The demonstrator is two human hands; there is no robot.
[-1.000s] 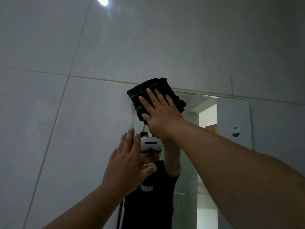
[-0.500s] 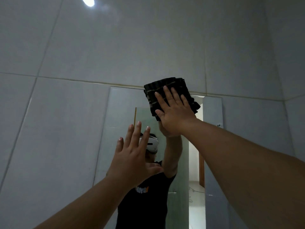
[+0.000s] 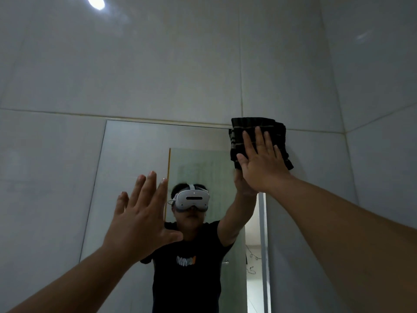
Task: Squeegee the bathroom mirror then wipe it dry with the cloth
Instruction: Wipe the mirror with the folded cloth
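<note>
A tall frameless mirror is fixed to the grey tiled wall. At its top right corner my right hand lies flat, fingers spread, pressing a folded dark striped cloth against the glass. The cloth overlaps the mirror's top and right edges. Lower and to the left, my left hand is raised in front of the mirror, open, fingers apart, holding nothing. No squeegee is in view. The mirror reflects a person in a black T-shirt and a white headset.
Large grey wall tiles surround the mirror, and a side wall meets them at a corner on the right. A ceiling light glares on the tile at top left. The reflection shows a glass panel and a bright doorway.
My right hand has slid the cloth along the mirror's top edge from the left corner to the right corner. The view has swung so more of the mirror shows. My left hand stays raised and open.
</note>
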